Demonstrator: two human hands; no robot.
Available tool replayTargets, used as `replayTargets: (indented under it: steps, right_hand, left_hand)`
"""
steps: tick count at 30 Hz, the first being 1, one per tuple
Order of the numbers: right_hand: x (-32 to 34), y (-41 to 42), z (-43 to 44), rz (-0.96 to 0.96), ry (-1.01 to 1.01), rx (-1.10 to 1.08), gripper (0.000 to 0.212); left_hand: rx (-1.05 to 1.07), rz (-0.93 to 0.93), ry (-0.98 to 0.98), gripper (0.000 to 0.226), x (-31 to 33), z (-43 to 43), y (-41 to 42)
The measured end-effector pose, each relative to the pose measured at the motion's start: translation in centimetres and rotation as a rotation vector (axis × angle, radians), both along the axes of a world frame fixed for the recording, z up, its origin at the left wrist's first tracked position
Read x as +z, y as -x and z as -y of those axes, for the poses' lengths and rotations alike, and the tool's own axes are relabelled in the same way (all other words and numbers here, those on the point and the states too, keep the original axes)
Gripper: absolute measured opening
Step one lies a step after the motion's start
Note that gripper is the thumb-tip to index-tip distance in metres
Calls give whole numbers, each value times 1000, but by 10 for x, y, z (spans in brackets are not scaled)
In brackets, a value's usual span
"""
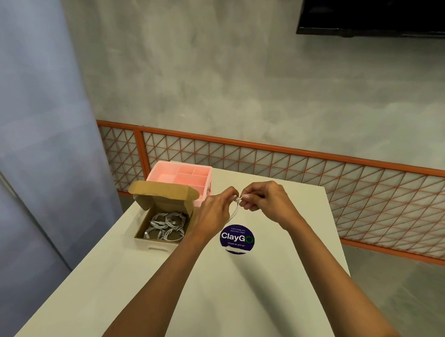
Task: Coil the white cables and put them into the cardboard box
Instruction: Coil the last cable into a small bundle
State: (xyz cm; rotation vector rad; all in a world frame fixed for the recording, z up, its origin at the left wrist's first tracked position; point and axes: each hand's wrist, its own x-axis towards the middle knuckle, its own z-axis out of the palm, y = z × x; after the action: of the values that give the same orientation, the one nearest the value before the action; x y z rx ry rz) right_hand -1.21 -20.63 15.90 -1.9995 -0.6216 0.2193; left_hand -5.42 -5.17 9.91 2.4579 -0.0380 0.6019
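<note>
Done: several coiled white cables lay in the open brown cardboard box, with its lid flap folded back.
In hand: one thin white cable was held in the air over the white table, just beyond the round purple sticker.
Left hand: fingers were narrow, pinching the top of the cable.
Right hand: fingers were narrow, pinching the same spot from the other side, with the two sets of fingertips almost touching.
Step (judged): gathering or securing the turns of this coil.
Left to do: finish the coil and drop it in the box, just left of the hands. No other loose cable showed on the table, so this was probably the last one.
Cable axis: it hung as a long narrow loop. The long axis ran from the pinch down toward the person and slightly left, and the lower end was hidden behind the left hand.
Connector direction: could not tell, too small.
Behind the box: a pink plastic divided tray. Whether the two touched was unclear.
</note>
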Motion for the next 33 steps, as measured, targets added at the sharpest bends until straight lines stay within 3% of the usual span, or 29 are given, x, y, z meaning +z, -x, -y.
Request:
replayTargets:
  steps: [4,11,15,19,25,33]
  right_hand:
    - [-1,0,5,-110,-109,-50,10]
    - [1,-2,10,-179,-176,-80,9]
    - [2,-1,10,-207,-197,-74,8]
    - [2,-2,11,-212,-194,-61,9]
    - [1,-12,20,166,162,-116,11]
    - [-17,-18,21,507,426,-146,11]
  left_hand:
    - [-60,11,55,20,4,0,5]
    - [-190,-66,322,19,9,-1,15]
    - [-234,-72,353,13,13,1,15]
    - [-164,55,237,12,12,2,9]
    - [-101,65,224,14,11,8,10]
    - [-129,7,196,16,6,14,9]
